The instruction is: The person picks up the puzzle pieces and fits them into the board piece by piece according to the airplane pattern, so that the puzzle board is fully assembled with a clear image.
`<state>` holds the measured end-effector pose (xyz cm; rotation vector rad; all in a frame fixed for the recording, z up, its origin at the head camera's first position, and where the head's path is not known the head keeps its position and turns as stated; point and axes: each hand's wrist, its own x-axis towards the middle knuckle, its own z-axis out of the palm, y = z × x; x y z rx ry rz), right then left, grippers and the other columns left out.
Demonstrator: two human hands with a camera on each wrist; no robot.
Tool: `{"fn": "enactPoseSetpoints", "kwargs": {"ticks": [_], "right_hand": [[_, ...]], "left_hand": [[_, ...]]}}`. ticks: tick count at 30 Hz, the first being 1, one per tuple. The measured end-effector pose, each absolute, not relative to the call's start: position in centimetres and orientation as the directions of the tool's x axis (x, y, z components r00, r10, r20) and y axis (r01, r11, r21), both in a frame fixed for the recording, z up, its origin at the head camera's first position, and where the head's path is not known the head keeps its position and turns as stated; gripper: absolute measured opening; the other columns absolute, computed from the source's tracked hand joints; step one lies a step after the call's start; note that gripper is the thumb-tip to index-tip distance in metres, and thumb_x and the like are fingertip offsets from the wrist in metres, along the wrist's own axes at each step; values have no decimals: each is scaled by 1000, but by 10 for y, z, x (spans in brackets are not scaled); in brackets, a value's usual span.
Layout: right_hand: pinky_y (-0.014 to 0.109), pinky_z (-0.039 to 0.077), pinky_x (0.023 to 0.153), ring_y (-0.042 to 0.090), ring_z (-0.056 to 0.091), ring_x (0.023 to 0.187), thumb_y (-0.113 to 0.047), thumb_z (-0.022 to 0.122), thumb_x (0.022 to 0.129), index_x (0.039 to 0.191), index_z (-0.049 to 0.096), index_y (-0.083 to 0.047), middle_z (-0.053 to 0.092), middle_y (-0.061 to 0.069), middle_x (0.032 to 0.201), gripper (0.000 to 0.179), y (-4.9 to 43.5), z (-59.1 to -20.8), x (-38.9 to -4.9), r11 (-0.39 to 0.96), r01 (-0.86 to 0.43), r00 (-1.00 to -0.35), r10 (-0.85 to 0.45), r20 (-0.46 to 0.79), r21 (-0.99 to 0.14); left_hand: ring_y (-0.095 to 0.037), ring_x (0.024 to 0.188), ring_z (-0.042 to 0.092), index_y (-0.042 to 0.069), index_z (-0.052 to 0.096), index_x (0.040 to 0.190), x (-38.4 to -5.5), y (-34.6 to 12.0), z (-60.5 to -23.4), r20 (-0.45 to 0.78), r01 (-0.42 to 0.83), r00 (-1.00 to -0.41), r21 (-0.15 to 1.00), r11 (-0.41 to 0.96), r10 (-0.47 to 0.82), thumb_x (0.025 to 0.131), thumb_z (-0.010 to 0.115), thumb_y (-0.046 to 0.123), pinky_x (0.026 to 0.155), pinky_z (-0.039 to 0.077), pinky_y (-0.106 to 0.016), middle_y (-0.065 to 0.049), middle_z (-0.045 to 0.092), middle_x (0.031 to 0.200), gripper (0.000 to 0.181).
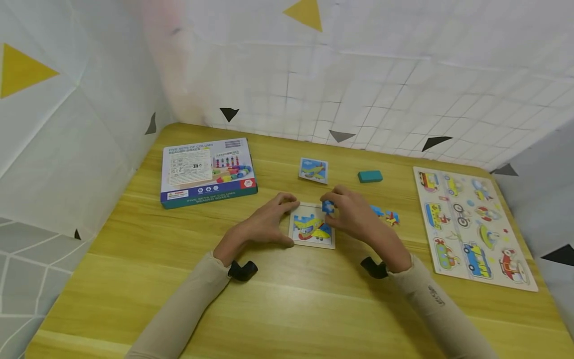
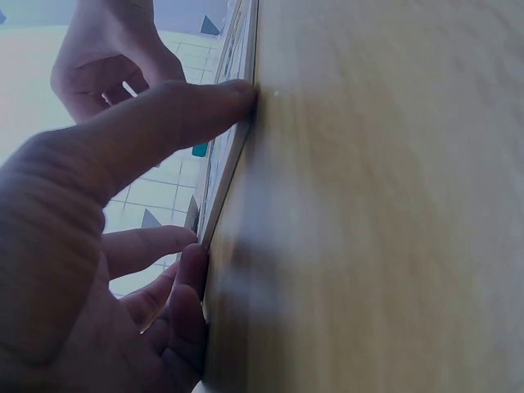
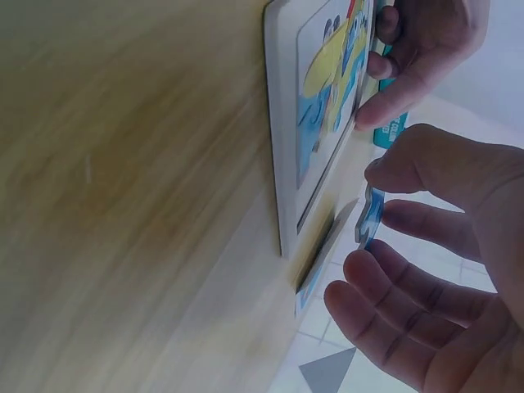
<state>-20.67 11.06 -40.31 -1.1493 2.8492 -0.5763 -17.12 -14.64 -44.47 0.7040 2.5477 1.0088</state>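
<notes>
"Wooden tray (image 1: pixel 314 246) first. With 12 o'clock pointing away from the person, what could go wrong?"

"It could skew. The left hand (image 1: pixel 268 219) braces it from one side only, so a hard push by the right hand (image 1: pixel 356 214) near the 1 o'clock corner might swing it round on the worktop (image 1: pixel 296 294)."

"And the blue piece (image 1: pixel 329 206)?"

"Small and thin, pinched in the air: a weak grip could drop it. Turned the wrong way, its edge could catch the fitted pieces (image 1: pixel 314 232) and lift them. Over at 3 o'clock, the loose pieces (image 1: pixel 392 218) lie near the right hand; a careless sweep could scatter them."

"Where do things lie against the fingers?"

"The tray sits between the left thumb and fingers, spread wide to its 8 and 11 o'clock corners and touching its edge. The right thumb and forefinger close narrowly on the blue piece, by the tray's 1 o'clock corner."

"Seated?"

"No. The right wrist view shows it raised, apart from the rim."

"And beyond?"

"From the tray, the teal block (image 1: pixel 369 176) is at 2 o'clock, the card (image 1: pixel 314 169) at 12, the box (image 1: pixel 215 164) at 10. None touches either hand."
</notes>
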Motion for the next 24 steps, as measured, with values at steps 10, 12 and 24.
{"fn": "enactPoseSetpoints", "kwargs": {"ticks": [10, 12, 24], "right_hand": [[36, 55, 72, 25, 64, 84, -9, 80, 81, 118, 70, 0, 59, 12, 105, 39, 104, -403, -207, 655, -645, -735, -673, 86, -393], [36, 55, 72, 25, 64, 84, -9, 80, 81, 118, 70, -1, 59, 12, 106, 39, 103, -403, -207, 649, -650, -731, -677, 89, -396], [35, 55, 70, 24, 63, 83, -9, 82, 80, 116, 70, -1, 61, 12, 105, 39, 90, -407, -207, 628, -660, -709, -702, 66, -413]], "left_hand": [[-20, 139, 32, 9, 36, 155, -172, -146, -445, -118, 321, -829, 699, 639, 546, 75, 88, 35, 113, 32, -39, -3, 26, 156, 99], [-20, 139, 32, 9, 36, 155, -172, -147, -445, -117, 323, -829, 698, 639, 547, 75, 88, 35, 113, 32, -39, -3, 26, 156, 99], [-18, 139, 33, 8, 34, 156, -173, -146, -446, -127, 294, -837, 715, 634, 532, 73, 89, 36, 114, 30, -37, -1, 26, 156, 104]]}}
